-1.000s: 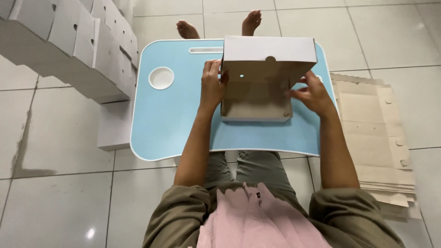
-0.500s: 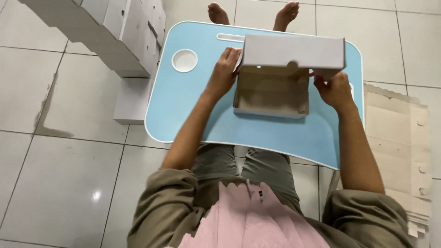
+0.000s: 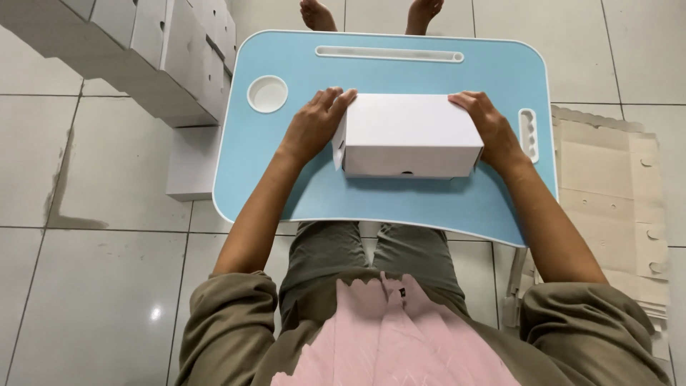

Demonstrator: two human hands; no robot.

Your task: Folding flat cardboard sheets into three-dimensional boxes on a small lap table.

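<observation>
Both hands, left hand and right hand, clasp smooth white rectangular box (closed), glossy blue tray.

Matt white cardboard box

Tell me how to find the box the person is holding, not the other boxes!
Look at the blue lap table on the tiled floor. In its middle lies a closed white box, with the left hand and right hand pressed on its two ends. The other white boxes are stacked on the floor beside the table, with no hands on them.
</observation>
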